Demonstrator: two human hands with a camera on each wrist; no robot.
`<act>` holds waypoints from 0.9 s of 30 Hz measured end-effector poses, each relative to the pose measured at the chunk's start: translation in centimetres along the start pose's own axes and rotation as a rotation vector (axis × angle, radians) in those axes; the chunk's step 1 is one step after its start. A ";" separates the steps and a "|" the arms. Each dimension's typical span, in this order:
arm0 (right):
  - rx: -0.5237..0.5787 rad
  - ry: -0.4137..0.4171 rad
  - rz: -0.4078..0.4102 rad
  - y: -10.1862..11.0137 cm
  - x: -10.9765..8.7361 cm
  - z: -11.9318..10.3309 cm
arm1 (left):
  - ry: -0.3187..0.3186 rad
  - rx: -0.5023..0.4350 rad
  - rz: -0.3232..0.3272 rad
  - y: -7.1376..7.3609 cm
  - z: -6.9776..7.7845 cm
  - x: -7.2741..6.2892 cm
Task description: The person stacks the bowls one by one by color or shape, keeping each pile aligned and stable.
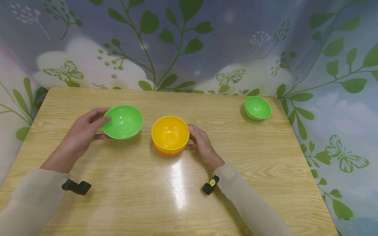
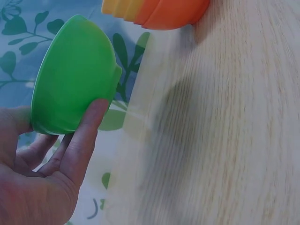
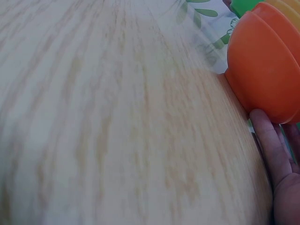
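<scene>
My left hand (image 1: pixel 103 127) grips a large green bowl (image 1: pixel 123 121) by its left rim, thumb on the inside and fingers under the outer wall. In the left wrist view the green bowl (image 2: pixel 70 93) is tilted, with my fingers (image 2: pixel 86 136) along its side, and it seems raised slightly off the table. My right hand (image 1: pixel 191 138) holds the right side of a stack of bowls (image 1: pixel 170 134), yellow on top and orange below. In the right wrist view a fingertip (image 3: pixel 267 140) touches the base of the orange bowl (image 3: pixel 265 70).
A small green bowl (image 1: pixel 258 107) stands alone at the far right of the wooden table (image 1: pixel 177 196). A leaf-and-butterfly curtain (image 1: pixel 189 49) hangs behind the table. Black cameras (image 1: pixel 76 187) sit on both wrists.
</scene>
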State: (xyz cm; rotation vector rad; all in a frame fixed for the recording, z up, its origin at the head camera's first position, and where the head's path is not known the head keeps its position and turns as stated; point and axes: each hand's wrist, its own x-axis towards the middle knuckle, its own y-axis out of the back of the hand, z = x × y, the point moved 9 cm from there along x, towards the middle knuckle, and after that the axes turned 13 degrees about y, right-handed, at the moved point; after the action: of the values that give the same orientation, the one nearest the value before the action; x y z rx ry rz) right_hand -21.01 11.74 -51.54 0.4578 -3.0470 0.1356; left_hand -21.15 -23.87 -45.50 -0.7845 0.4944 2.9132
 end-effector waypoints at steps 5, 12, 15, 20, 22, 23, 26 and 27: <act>0.002 -0.005 0.004 0.1 0.0 0.1 | -0.008 -0.004 -0.009 -0.4 0.6 -0.2; 0.008 -0.006 0.000 0.1 0.1 0.3 | -0.016 -0.012 -0.029 -0.8 1.2 -0.2; 0.018 -0.008 0.001 0.0 0.1 0.2 | -0.019 -0.007 -0.039 -1.0 1.5 -0.2; 0.031 -0.008 0.004 -0.1 0.1 0.0 | -0.029 0.005 -0.043 -1.3 2.2 -0.2; 0.033 -0.010 0.005 -0.1 0.1 -0.1 | -0.034 0.002 -0.045 -1.4 2.6 -0.3; 0.033 -0.010 0.006 -0.1 0.0 -0.1 | -0.038 -0.003 -0.049 -1.5 2.8 -0.4; 0.036 -0.010 0.008 -0.1 0.0 0.0 | -0.044 -0.014 -0.061 -1.9 3.2 -0.7; 0.034 -0.009 0.007 -0.1 0.0 -0.1 | -0.045 -0.016 -0.065 -2.0 3.3 -0.7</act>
State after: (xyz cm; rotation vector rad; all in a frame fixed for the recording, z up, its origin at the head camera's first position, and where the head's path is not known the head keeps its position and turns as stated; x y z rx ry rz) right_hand -21.00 11.68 -51.48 0.4507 -3.0600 0.1868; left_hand -21.76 -20.90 -43.00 -0.7210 0.4340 2.8717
